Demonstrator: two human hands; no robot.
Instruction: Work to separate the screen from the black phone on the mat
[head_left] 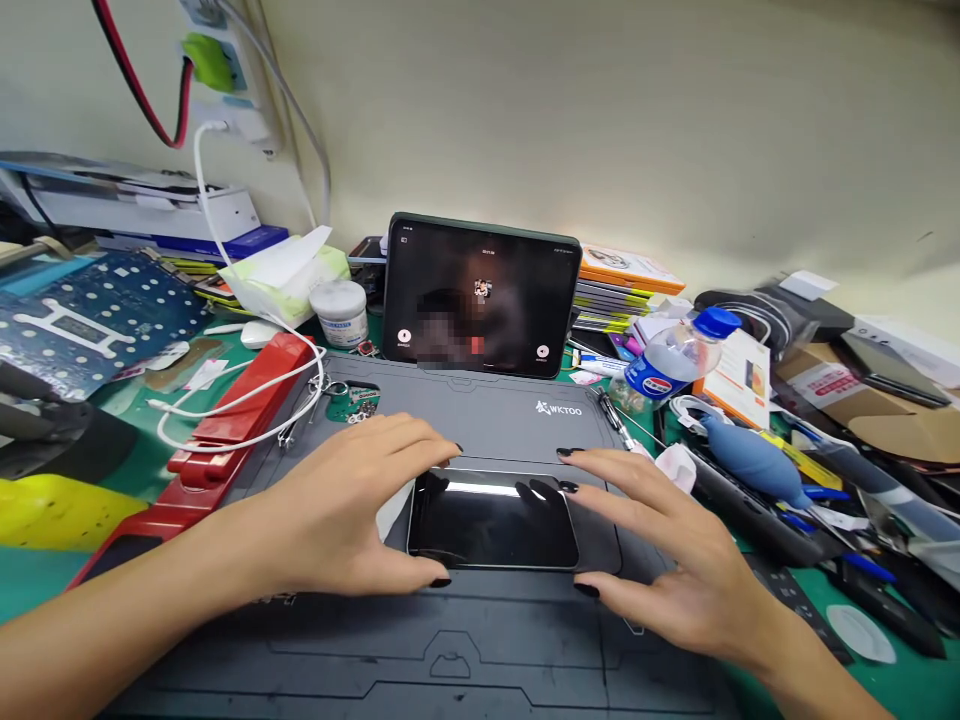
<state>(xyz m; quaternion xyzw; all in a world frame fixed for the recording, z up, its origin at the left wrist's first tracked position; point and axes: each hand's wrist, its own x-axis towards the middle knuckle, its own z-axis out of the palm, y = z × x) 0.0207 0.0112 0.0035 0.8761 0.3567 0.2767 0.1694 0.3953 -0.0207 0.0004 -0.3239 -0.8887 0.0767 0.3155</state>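
Note:
A smartphone (491, 530) with a black, glossy screen lies face up on the grey work mat (525, 650), reflecting light and fingers along its top. My left hand (352, 500) curves around its left end, fingers beyond the far edge and thumb by the near edge. Around the right end, my right hand (675, 540) is spread, its fingertips close to the corners. Both hands have thumb and fingers apart; whether any fingertip touches the phone I cannot tell. Something whitish shows between my left palm and the phone, partly hidden.
Behind the mat stands a tablet (480, 290) with its screen lit. To the left are a red tool (240, 420), a white cable (196, 447) and a white jar (339, 312). On the right are a bottle (675, 355), a blue air blower (754, 460) and several hand tools.

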